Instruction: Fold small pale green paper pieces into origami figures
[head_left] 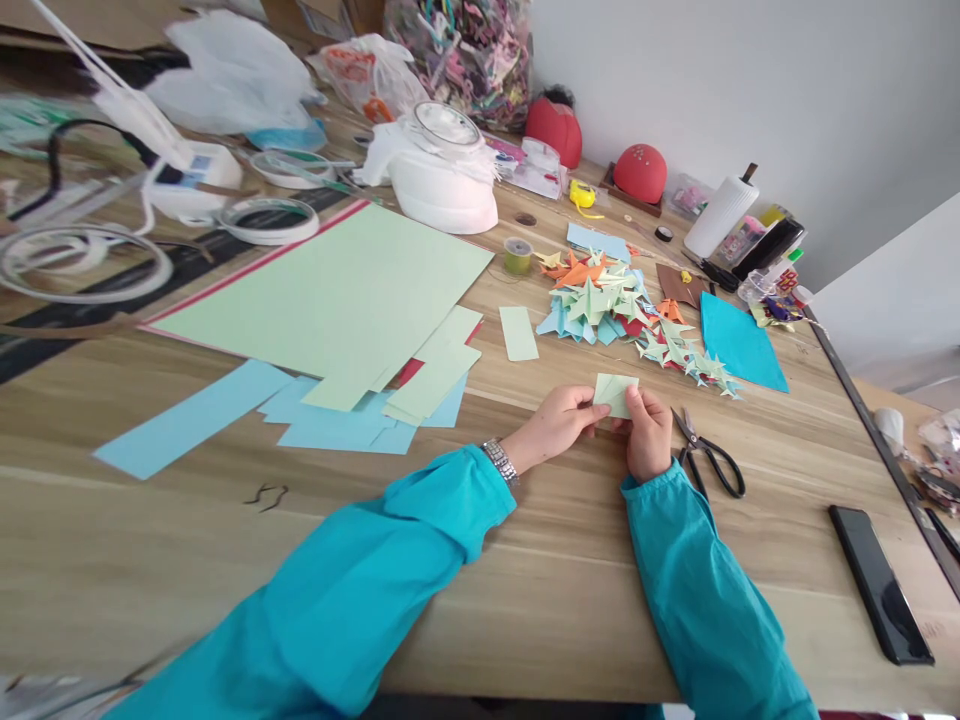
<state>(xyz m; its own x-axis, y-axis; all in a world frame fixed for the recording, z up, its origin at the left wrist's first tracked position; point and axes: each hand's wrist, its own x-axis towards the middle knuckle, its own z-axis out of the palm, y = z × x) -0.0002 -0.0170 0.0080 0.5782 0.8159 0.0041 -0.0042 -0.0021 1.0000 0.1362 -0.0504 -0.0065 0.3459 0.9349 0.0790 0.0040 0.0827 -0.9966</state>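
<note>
Both of my hands pinch one small pale green folded paper (616,392) just above the wooden table (525,590). My left hand (556,424) grips its left edge, and a metal watch sits on that wrist. My right hand (649,434) holds the right side with its fingers closed over the paper. Both sleeves are teal. A heap of folded paper shapes (615,305) in green, blue, orange and red lies just beyond my hands. Black scissors (709,455) rest on the table right beside my right hand.
A large pale green sheet (337,295) and blue paper strips (195,415) lie to the left. A small green strip (518,333), a blue sheet (739,343), a black phone (880,583), tape rolls (270,218) and a white container (442,170) are spread around.
</note>
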